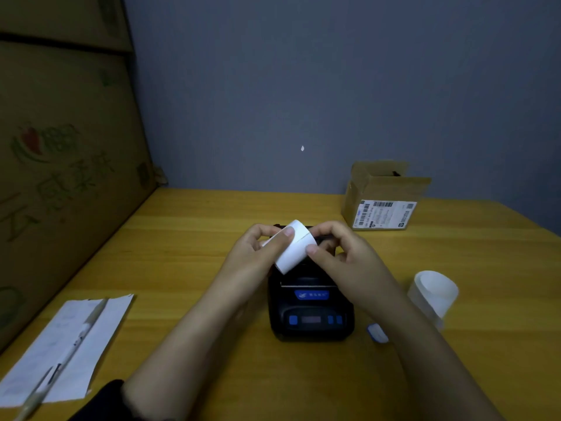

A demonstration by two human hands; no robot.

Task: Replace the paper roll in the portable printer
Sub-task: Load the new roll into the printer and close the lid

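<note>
A black portable printer [311,311] with blue buttons lies on the wooden table [197,238] in front of me. Above its far end I hold a white paper roll [296,249], tilted. My left hand [258,253] grips the roll's left side with the thumb on top. My right hand [340,253] pinches its right edge with thumb and fingers. The printer's far part, where the lid is, is hidden behind the roll and my hands. Another white roll [434,294] stands on the table to the right of the printer.
A small open cardboard box [382,202] with a shipping label sits at the back right. A white paper sheet with a pen [65,344] lies at the front left. Large cardboard boxes [60,162] stand along the left. A small white-blue piece [377,332] lies by the printer.
</note>
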